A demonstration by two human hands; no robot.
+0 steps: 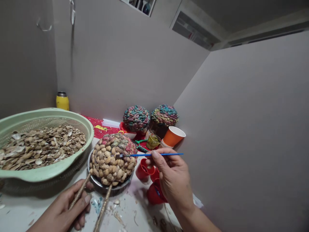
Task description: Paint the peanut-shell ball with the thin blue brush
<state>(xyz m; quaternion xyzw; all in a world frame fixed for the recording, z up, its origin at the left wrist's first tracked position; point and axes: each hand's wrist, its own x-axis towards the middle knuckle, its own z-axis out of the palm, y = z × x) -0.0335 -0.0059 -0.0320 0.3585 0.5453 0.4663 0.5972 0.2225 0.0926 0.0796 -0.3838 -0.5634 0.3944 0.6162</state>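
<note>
beside basket rim (90, 130), bumpy dome (111, 166)

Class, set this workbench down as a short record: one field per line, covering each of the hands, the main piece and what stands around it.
Left hand: grips a thin stick that runs to the ball
Right hand: holds a blue paintbrush, tip at the ball's surface
Main piece: shell-covered ball, tan in front, reddish and greenish behind
Under it: metal bowl
Left side: green basket of loose shells
Behind: two multicoloured balls, yellow bottle
Right side: red cups, orange cup
</note>
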